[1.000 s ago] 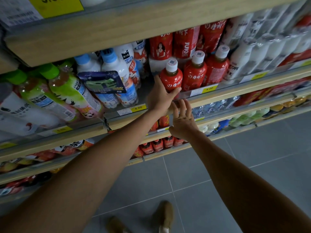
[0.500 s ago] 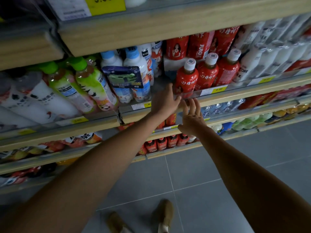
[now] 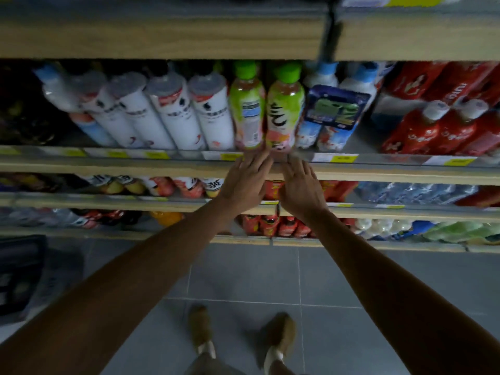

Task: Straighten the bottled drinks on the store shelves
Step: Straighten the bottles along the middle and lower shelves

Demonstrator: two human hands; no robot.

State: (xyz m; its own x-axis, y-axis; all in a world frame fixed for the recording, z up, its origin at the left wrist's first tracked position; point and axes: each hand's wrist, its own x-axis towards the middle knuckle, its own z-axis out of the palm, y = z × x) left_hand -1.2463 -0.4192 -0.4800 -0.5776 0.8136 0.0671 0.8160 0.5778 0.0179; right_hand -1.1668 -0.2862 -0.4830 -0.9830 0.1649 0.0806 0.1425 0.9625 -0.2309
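Two green-capped bottles stand side by side on the wooden shelf point(image 3: 135, 169): the left one point(image 3: 247, 109) shows its back label, the right one point(image 3: 284, 109) shows its front. My left hand point(image 3: 247, 180) and my right hand point(image 3: 300, 185) reach up side by side just below these bottles, fingers straight, fingertips at the shelf's front rail near the bottle bases. Neither hand holds anything. White bottles point(image 3: 173, 112) stand to the left, blue-capped bottles with a blue hang tag point(image 3: 336, 109) to the right, then red bottles point(image 3: 430, 128).
Another wooden shelf point(image 3: 162, 36) hangs directly above the bottle caps. Lower shelves point(image 3: 108, 203) hold more drinks. A dark crate point(image 3: 19, 272) sits on the grey tile floor at the left. My feet point(image 3: 243, 331) stand close to the shelving.
The view and both hands have shifted left along the shelf, from the red white-capped bottles to the green-capped ones. My left hand has let go of the red bottle.
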